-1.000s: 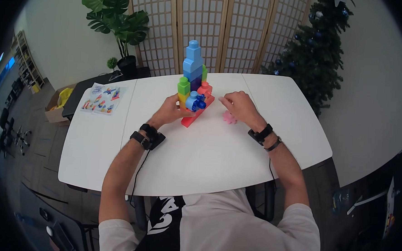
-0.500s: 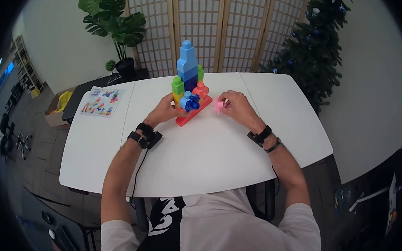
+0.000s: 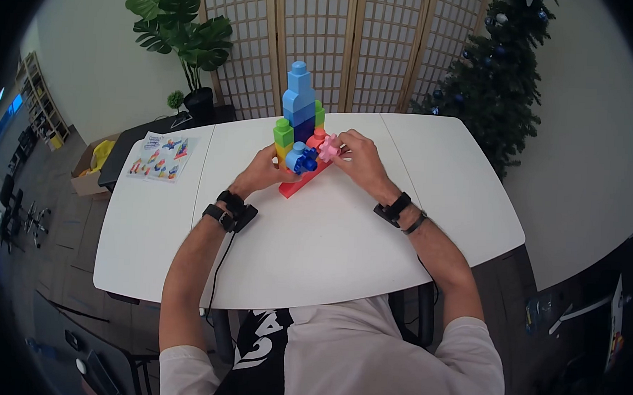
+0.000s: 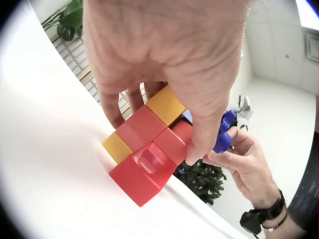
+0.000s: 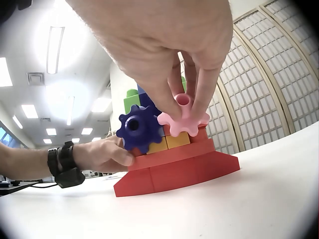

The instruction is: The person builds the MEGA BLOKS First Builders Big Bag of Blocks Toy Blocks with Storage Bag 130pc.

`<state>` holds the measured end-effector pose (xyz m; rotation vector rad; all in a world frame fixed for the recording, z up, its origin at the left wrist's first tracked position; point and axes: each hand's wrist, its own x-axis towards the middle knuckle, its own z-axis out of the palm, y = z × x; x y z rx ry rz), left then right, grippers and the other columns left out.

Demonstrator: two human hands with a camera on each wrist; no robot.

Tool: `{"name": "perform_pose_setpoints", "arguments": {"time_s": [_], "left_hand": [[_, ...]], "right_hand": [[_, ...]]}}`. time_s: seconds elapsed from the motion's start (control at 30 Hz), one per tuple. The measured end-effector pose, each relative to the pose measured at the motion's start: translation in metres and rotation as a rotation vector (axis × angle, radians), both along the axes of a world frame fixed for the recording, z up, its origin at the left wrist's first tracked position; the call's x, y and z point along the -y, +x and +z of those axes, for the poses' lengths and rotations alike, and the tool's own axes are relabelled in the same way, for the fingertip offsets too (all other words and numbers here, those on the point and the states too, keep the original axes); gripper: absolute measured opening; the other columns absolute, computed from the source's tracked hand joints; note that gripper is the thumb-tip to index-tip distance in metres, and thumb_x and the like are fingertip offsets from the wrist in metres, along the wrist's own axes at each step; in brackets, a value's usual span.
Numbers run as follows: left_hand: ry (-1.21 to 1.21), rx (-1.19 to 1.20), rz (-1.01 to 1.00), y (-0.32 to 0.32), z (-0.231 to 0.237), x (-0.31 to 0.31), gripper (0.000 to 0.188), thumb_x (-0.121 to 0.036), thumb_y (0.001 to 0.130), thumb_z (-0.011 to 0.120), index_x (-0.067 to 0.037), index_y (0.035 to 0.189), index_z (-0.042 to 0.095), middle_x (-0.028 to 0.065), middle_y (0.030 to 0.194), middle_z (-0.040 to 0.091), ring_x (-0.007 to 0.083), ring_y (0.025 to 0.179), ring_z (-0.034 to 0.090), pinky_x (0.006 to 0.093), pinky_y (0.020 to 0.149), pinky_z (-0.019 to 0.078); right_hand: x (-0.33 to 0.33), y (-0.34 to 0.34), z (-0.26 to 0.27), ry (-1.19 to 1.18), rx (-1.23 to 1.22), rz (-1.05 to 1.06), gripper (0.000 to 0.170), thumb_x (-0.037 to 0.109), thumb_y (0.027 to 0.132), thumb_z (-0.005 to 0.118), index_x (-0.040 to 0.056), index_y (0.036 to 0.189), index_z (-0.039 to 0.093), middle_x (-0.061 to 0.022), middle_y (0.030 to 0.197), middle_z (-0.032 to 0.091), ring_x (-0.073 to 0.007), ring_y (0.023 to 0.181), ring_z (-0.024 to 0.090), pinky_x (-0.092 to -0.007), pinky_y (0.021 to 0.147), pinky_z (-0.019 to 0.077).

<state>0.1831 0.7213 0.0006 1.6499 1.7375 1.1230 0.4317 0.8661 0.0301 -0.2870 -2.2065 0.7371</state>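
A tower of toy building blocks (image 3: 299,103) rises from a long red base (image 5: 177,172) on the table. Around its left end curls my left hand (image 3: 260,172), fingers behind and thumb in front of the red and yellow blocks (image 4: 142,128). A dark blue gear (image 5: 139,129) sits on the tower's front. Just right of it, my right hand (image 3: 363,160) pinches a pink gear (image 5: 185,123) by its middle stem. The pink gear is up against the front of the tower, overlapping the coral block (image 3: 317,137) in the head view.
On the left of the white table (image 3: 313,262) lies a printed sheet (image 3: 158,158) with pictures of block models. Behind the table stand a folding screen (image 3: 318,26), a potted plant (image 3: 186,30) and a decorated tree (image 3: 487,78). A thin cable (image 3: 215,278) runs from the left wrist.
My right hand picked the pink gear up off the table and carried it leftward to the tower's front. My left hand has kept its grip on the blocks.
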Motion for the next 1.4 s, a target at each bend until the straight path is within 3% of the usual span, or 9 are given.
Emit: {"name": "perform_pose_setpoints", "arguments": {"time_s": [0.3,0.37,0.9,0.97,1.0,1.1,1.17,1.33,1.4], "left_hand": [[0.001,-0.006,-0.004,-0.003,-0.001,-0.002,0.069,-0.019,0.079,0.096,-0.011,0.14,0.065,0.0032,0.13,0.071,0.0185,0.121,0.065,0.0408,0.103,0.0571],[-0.001,-0.011,0.002,-0.003,-0.002,-0.002,0.069,-0.019,0.079,0.097,-0.011,0.14,0.065,0.0033,0.13,0.071,0.0186,0.121,0.065,0.0408,0.103,0.0572],[0.053,0.008,-0.003,-0.003,-0.003,-0.003,0.065,-0.023,0.076,0.098,-0.006,0.132,0.069,0.007,0.12,0.075,0.021,0.111,0.069,0.0367,0.101,0.0556],[0.042,0.019,0.004,-0.002,-0.002,-0.002,0.065,-0.022,0.076,0.098,-0.006,0.132,0.069,0.0072,0.121,0.075,0.0218,0.112,0.069,0.0374,0.102,0.0559],[0.031,0.03,0.009,-0.001,-0.001,-0.002,0.065,-0.022,0.076,0.097,-0.006,0.132,0.069,0.0074,0.121,0.074,0.0227,0.113,0.069,0.0382,0.102,0.0563],[0.003,-0.011,-0.006,-0.001,0.004,0.0,0.069,-0.019,0.077,0.096,-0.006,0.138,0.065,0.0086,0.126,0.072,0.0238,0.118,0.068,0.0396,0.104,0.0561],[0.026,-0.004,-0.016,0.004,0.01,0.004,0.072,-0.018,0.078,0.095,-0.006,0.141,0.062,0.0087,0.129,0.071,0.0239,0.122,0.066,0.04,0.104,0.0561],[0.065,0.048,-0.064,-0.01,-0.003,-0.003,0.08,-0.014,0.079,0.092,-0.008,0.148,0.053,0.0088,0.137,0.065,0.024,0.134,0.059,0.0404,0.106,0.055],[-0.123,-0.031,-0.067,-0.021,-0.002,-0.007,0.082,-0.013,0.077,0.093,-0.01,0.149,0.052,0.0073,0.137,0.064,0.0246,0.138,0.056,0.0409,0.109,0.053]], "right_hand": [[0.004,0.002,-0.001,0.099,0.081,-0.03,0.017,-0.001,0.092,0.079,-0.0023,0.106,0.07,-0.0121,0.106,0.068,-0.0271,0.097,0.076,-0.0357,0.088,0.0642],[0.003,0.002,-0.003,0.173,0.096,-0.03,0.018,0.003,0.093,0.077,0.0012,0.11,0.07,-0.0119,0.106,0.066,-0.0317,0.094,0.072,-0.0413,0.085,0.0598],[0.0,-0.005,-0.007,0.248,0.045,-0.001,0.02,0.007,0.094,0.08,0.0004,0.11,0.07,-0.0113,0.11,0.067,-0.0273,0.093,0.073,-0.0384,0.085,0.0609],[-0.001,-0.005,-0.007,0.218,0.061,-0.034,0.015,0.012,0.099,0.074,0.0015,0.108,0.069,-0.0153,0.109,0.073,-0.0392,0.098,0.073,-0.0443,0.086,0.0611],[-0.001,-0.004,-0.007,0.218,0.061,-0.035,0.015,0.012,0.099,0.074,0.0015,0.108,0.069,-0.0153,0.109,0.073,-0.0392,0.098,0.073,-0.0443,0.086,0.0611],[0.001,-0.001,0.001,0.027,0.181,-0.182,0.035,0.032,0.109,0.065,-0.0001,0.099,0.076,-0.0183,0.088,0.077,-0.0394,0.084,0.075,-0.0443,0.081,0.0617],[-0.014,-0.001,0.004,-0.155,0.404,-0.333,0.062,0.048,0.113,0.052,-0.0017,0.088,0.079,-0.02,0.068,0.073,-0.0397,0.071,0.075,-0.0454,0.076,0.0613],[-0.022,0.009,0.009,-0.205,0.299,-0.348,0.066,0.048,0.114,0.048,-0.0023,0.085,0.08,-0.0178,0.064,0.071,-0.0387,0.069,0.075,-0.0453,0.076,0.061],[-0.03,0.011,0.005,-0.266,0.314,-0.325,0.061,0.043,0.114,0.05,-0.0027,0.089,0.08,-0.018,0.067,0.073,-0.0379,0.072,0.076,-0.0447,0.077,0.0613]]}}
